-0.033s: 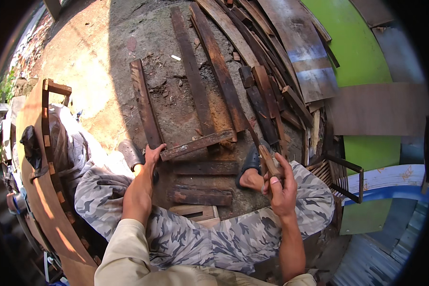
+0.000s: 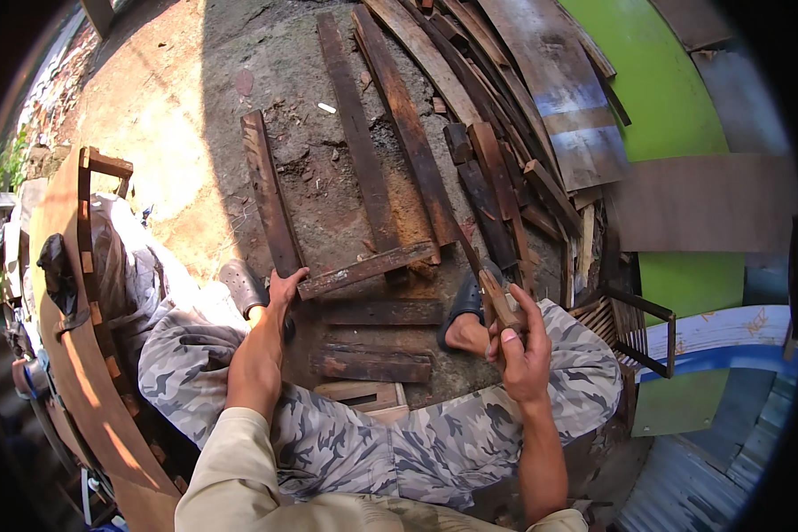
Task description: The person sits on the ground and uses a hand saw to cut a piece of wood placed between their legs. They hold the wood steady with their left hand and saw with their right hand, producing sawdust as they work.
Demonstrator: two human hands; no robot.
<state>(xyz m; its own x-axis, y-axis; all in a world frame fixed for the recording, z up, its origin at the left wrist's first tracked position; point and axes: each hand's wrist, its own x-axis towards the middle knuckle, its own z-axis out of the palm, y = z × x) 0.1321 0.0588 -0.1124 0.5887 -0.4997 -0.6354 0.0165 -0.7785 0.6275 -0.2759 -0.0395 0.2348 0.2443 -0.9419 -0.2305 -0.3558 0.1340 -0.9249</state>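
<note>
My left hand (image 2: 284,288) rests at the near end of a long dark board (image 2: 270,195), its visible fingers spread. One fingertip reaches the left end of a short wooden piece (image 2: 363,270), which lies slantwise across the near ends of two other long boards, the middle board (image 2: 359,133) and the right board (image 2: 408,133). In my right hand (image 2: 525,355), above my right knee, is a handsaw (image 2: 503,306). Its wooden handle is in my fingers, and its thin dark blade, seen nearly edge-on, points forward toward the right board. Two short dark planks (image 2: 386,312) (image 2: 372,363) lie between my feet.
A pile of old boards (image 2: 505,80) lies at the far right, beside green panels (image 2: 665,89). A slatted wooden frame (image 2: 625,328) stands by my right knee. On the left are a long curved brown panel (image 2: 89,372) and pale plastic sheeting (image 2: 133,248). Sunlight falls on the ground beyond.
</note>
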